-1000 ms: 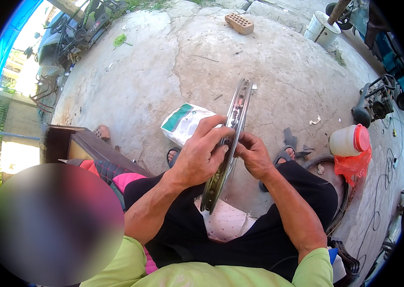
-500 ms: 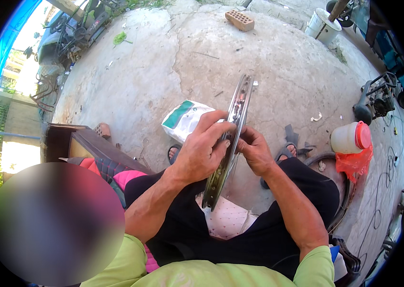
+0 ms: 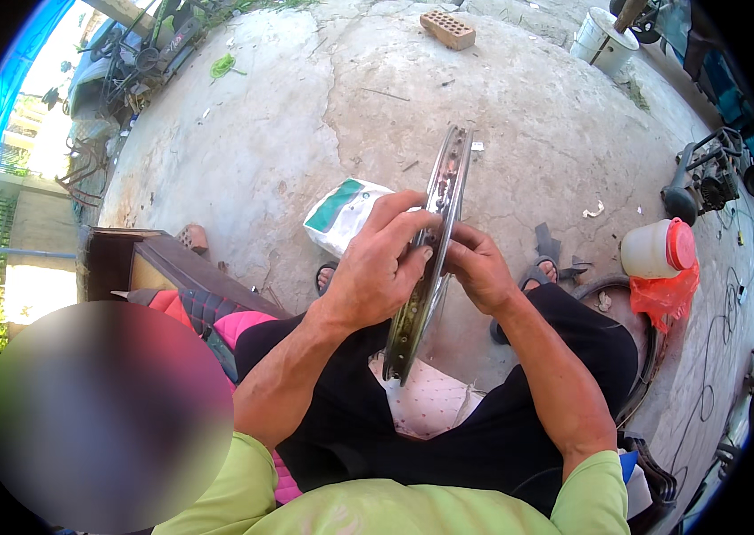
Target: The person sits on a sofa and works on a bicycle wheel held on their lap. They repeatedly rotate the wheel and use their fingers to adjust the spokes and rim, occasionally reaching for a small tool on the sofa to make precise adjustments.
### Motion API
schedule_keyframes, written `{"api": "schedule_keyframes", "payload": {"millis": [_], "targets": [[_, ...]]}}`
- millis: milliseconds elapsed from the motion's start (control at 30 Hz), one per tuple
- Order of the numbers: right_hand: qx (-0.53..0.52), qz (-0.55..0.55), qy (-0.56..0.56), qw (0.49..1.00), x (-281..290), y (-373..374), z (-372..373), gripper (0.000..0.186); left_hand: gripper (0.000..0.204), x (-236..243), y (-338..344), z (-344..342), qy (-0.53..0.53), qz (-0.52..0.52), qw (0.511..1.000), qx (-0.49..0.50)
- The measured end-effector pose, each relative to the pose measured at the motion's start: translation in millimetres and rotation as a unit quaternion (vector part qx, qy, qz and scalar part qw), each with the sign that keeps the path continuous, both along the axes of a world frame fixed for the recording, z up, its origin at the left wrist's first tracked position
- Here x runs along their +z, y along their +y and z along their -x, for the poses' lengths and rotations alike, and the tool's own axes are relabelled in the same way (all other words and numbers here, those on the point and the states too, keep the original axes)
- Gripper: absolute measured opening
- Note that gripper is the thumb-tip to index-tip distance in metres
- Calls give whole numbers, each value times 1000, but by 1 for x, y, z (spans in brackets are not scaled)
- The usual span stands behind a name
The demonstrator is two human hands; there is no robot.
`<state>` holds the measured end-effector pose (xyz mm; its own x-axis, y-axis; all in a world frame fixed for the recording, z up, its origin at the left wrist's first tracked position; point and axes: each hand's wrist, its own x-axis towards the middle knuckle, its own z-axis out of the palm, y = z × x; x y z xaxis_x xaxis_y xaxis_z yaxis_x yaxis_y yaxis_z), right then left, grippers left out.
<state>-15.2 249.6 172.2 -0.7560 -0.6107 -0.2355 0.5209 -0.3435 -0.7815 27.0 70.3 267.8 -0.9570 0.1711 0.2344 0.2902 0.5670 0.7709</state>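
Observation:
A shiny metal wheel rim stands almost edge-on to me above my lap, its far end tilted slightly right. Along its channel run several small holes, with reddish-brown marks near the far end. My left hand holds the rim from the left, fingers reaching over its edge and thumb against the channel. On the other side my right hand is closed at the rim's right edge; its fingertips are partly hidden behind the metal. Thin spokes seem to show beside the rim, below my right fingers. A pinkish patterned cushion shows between my thighs.
A white and green bag stands beyond my left hand. To the right are a whitish jar with a red lid, a red plastic bag and a tyre. A brick lies far ahead; a wooden box sits left.
The rim tilts slightly differently, its lower end a little farther up and right in view. Both hands keep their places on it, with small finger shifts.

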Motion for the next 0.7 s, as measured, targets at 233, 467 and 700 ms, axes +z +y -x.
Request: {"api": "schedule_keyframes", "payload": {"millis": [233, 467, 700], "targets": [[-5, 27, 3, 1000, -4, -1, 0, 24, 36, 0, 1, -1, 1, -3, 1000, 8], [-19, 34, -32, 999, 1, -5, -1, 26, 36, 0, 1, 0, -3, -22, 1000, 16], [8, 38, -4, 999, -6, -1, 2, 29, 35, 3, 1, 0, -26, -20, 999, 10]]}}
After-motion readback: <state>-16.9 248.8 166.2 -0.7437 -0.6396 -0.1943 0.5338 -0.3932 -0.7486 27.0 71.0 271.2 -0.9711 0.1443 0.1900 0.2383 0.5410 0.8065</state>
